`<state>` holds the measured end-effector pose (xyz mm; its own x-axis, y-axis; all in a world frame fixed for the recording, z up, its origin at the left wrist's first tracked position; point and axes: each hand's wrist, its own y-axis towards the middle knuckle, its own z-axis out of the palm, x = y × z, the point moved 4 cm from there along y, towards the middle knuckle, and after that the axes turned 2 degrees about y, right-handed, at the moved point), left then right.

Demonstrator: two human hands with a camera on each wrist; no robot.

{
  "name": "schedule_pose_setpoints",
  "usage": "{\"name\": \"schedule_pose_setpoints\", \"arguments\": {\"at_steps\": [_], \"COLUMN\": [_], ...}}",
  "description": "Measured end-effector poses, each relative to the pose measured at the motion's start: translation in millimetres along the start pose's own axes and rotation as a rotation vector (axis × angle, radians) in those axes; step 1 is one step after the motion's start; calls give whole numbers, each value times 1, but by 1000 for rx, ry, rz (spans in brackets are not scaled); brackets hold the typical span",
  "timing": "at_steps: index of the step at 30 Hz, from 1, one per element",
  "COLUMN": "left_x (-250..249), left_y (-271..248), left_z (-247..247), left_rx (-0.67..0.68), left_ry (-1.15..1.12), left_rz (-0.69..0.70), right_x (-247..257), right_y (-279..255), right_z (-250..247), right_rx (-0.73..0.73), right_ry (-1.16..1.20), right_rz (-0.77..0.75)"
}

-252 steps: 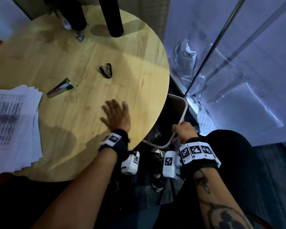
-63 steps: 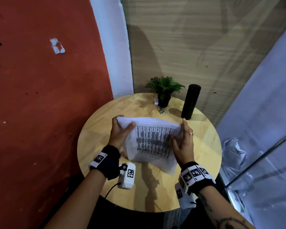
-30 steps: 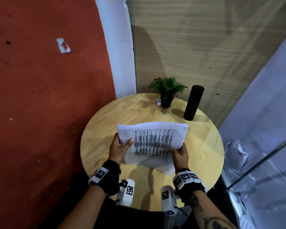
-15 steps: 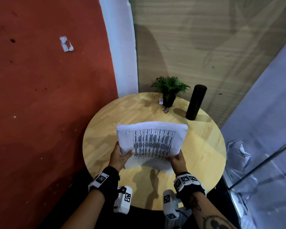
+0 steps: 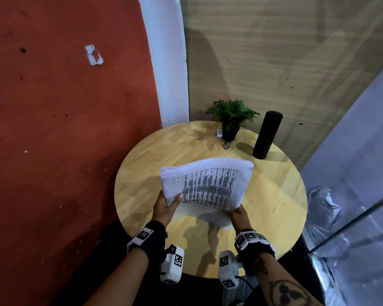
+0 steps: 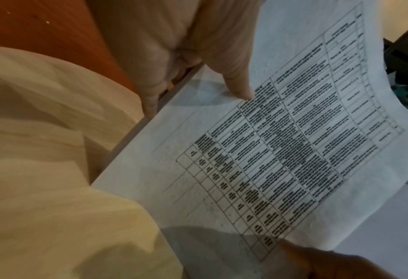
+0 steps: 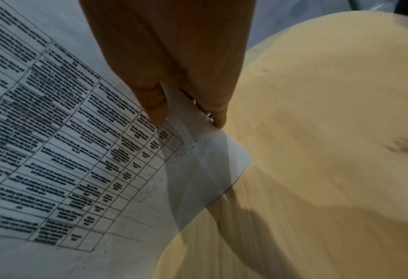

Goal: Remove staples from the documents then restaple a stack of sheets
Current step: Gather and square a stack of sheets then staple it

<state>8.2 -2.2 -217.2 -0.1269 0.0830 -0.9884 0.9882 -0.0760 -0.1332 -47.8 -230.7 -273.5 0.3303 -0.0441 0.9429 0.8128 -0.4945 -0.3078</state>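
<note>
The left hand (image 6: 174, 43) grips the edge of a stack of sheets (image 6: 282, 151), thumb (image 6: 236, 83) pressed flat on the top page and fingers (image 6: 150, 100) curled underneath. The top page carries a printed table of small, blurred text and bows upward. The other hand (image 6: 329, 262) holds the stack's near corner. Pale wooden table (image 6: 43, 132) lies below.

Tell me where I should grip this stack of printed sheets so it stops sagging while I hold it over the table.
Probably grip the stack of sheets at the middle of its two short side edges, coming in from left and right. Now the left hand pinches the left edge and the right hand only a near corner, so the far end curves unsupported. Thumbs on top, fingers underneath.
</note>
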Motion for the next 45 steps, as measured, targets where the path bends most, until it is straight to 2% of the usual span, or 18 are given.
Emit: {"name": "schedule_pose_setpoints", "arguments": {"at_steps": [3,7,12,17,22,25,28,33,36,40,43,45], "left_x": [-17,-57,-88,-90,-101,-107,-103,-99,-101,-99,-92,-85], "left_y": [1,5,21,22,16,15,15,19,19,21,22,21], "left_z": [-7,-8,-1,0,-7,-10,-8,-6,-6,-5,-6,-6], "left_rx": [-29,-105,-246,-289,-303,-319,-344,-361,-378,-350,-265,-178], "left_ry": [-141,-291,-233,-178,-139,-92,17,-9,-26,-19,-93,-153], "left_rz": [43,90,106,131,227,242,230,204,177,128,87,66], "right_x": [20,77,124,132,149,152,144,141,142,144,140,121], "right_y": [-9,-29,-61,-73,-76,-73,-65,-62,-61,-66,-67,-56], "right_z": [-5,-11,-3,6,7,5,3,3,5,4,-2,-7], "right_rx": [13,2,-209,-279,-255,-229,-226,-244,-267,-281,-274,-214], "right_ry": [6,156,53,-51,-126,-184,-309,-460,-484,-509,-340,-38], "right_rz": [-116,-335,-714,-859,-1010,-1041,-1004,-1033,-990,-1005,-992,-791]}}
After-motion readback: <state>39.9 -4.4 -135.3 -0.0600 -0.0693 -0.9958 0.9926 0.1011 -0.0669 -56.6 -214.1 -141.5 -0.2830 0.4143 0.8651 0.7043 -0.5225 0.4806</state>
